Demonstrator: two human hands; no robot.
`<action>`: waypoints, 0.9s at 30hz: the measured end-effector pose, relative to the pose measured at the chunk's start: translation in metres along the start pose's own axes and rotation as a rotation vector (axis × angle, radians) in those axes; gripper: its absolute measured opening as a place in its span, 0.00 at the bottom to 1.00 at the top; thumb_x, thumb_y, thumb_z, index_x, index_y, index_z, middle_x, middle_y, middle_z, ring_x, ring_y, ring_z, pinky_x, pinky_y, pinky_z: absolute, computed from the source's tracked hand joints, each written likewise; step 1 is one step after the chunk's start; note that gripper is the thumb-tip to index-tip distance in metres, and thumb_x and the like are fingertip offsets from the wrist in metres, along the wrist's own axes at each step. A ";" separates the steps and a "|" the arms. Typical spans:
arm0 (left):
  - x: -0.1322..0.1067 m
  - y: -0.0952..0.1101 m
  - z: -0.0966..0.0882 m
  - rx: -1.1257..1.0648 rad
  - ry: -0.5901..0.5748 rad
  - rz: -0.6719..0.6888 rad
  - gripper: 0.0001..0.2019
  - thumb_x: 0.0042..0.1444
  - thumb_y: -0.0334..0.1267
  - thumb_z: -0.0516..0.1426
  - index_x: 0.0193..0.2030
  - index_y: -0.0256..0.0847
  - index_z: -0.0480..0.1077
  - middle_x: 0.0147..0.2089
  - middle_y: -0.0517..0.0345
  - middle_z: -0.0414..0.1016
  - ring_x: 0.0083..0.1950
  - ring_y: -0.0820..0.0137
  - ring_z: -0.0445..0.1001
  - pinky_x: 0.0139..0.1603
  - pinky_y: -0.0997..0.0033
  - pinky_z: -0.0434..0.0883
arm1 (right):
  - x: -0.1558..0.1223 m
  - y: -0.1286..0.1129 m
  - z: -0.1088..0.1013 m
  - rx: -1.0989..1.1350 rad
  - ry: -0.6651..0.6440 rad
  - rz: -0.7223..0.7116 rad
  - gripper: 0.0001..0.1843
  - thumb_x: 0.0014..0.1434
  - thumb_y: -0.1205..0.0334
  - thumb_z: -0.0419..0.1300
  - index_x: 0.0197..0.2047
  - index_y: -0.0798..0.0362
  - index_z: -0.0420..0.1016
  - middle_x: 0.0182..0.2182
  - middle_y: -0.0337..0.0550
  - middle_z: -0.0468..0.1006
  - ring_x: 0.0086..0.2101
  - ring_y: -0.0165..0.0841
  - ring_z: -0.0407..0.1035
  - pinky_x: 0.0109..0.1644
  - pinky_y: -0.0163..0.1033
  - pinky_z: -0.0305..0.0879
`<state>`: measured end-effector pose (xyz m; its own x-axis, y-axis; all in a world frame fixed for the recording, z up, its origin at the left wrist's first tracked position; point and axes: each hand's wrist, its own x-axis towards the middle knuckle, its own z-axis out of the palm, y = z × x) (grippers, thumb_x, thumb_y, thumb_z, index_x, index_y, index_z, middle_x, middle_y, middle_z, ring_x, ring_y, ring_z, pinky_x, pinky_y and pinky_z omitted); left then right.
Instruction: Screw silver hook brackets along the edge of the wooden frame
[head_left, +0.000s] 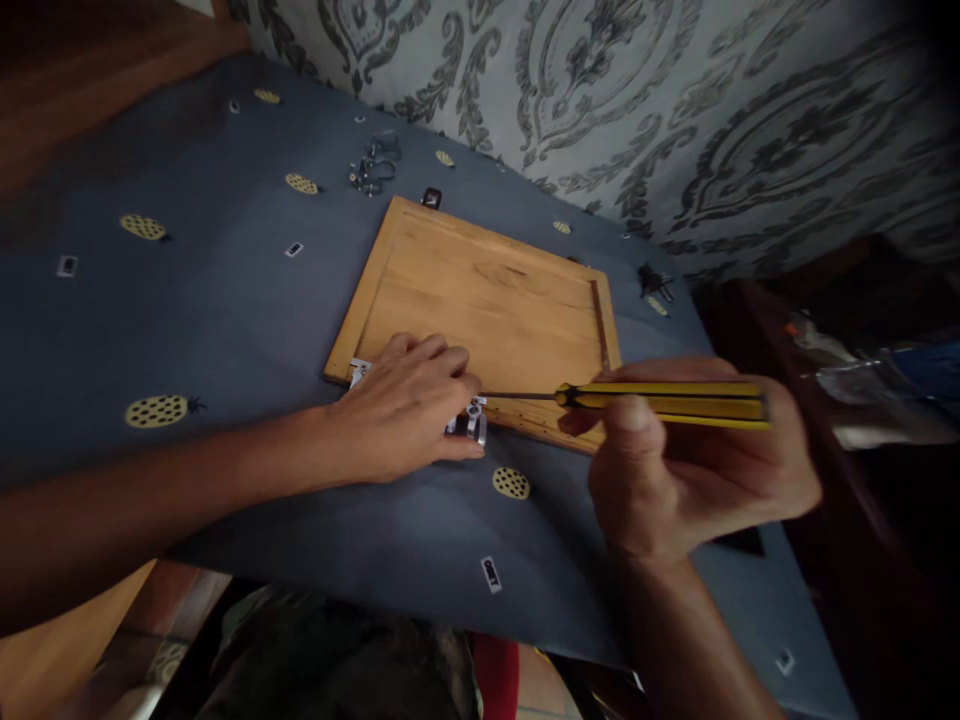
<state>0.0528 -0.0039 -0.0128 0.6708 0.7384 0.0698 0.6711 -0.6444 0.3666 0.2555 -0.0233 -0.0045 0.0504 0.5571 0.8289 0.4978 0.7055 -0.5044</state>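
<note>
A wooden panel (487, 290) with a raised frame lies flat on the table. My left hand (416, 405) rests over its near edge, fingers on the wood and thumb below, holding a metal hinge (474, 425) against that edge. Part of the hinge is hidden under the hand. Another metal piece (360, 370) shows beside the panel's near left corner. In my right hand (682, 460) is a yellow and black screwdriver (667, 402), held almost level. Its thin shaft points left, and the tip is at the hinge, by my left fingers.
Beneath the panel is a blue-grey tablecloth (240, 330) with a pineapple print. Several small metal parts (373, 165) lie at the back, near a small black object (431, 198). Another dark object (655, 282) is at right. A patterned wall (585, 90) borders the table's far side.
</note>
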 end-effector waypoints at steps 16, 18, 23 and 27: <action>0.000 -0.001 0.001 -0.006 0.000 0.003 0.19 0.61 0.52 0.67 0.49 0.39 0.79 0.47 0.51 0.74 0.53 0.55 0.70 0.54 0.56 0.62 | -0.005 0.003 -0.001 -0.037 -0.069 0.071 0.07 0.61 0.55 0.71 0.36 0.47 0.79 0.30 0.38 0.80 0.24 0.32 0.74 0.25 0.40 0.70; 0.000 0.000 0.001 -0.006 0.003 0.003 0.19 0.61 0.52 0.67 0.49 0.39 0.79 0.47 0.51 0.74 0.53 0.55 0.70 0.54 0.55 0.62 | -0.005 0.003 0.000 -0.032 -0.077 0.078 0.08 0.60 0.55 0.71 0.36 0.47 0.79 0.30 0.38 0.80 0.25 0.32 0.75 0.25 0.40 0.70; 0.000 0.000 0.001 -0.006 0.005 0.005 0.18 0.61 0.51 0.67 0.48 0.39 0.79 0.47 0.51 0.75 0.52 0.55 0.70 0.53 0.56 0.62 | -0.003 0.000 0.001 0.028 -0.111 0.108 0.07 0.59 0.57 0.72 0.36 0.48 0.80 0.30 0.39 0.81 0.27 0.33 0.76 0.27 0.41 0.71; 0.000 -0.001 0.002 -0.007 0.017 0.009 0.18 0.61 0.51 0.67 0.49 0.39 0.79 0.47 0.51 0.75 0.52 0.56 0.70 0.53 0.56 0.62 | 0.000 -0.002 -0.002 0.081 -0.155 0.182 0.07 0.58 0.59 0.73 0.39 0.48 0.82 0.34 0.40 0.83 0.25 0.31 0.75 0.26 0.39 0.73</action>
<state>0.0528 -0.0035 -0.0145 0.6710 0.7361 0.0890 0.6632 -0.6495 0.3720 0.2562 -0.0257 -0.0024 -0.0040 0.7341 0.6791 0.4212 0.6171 -0.6646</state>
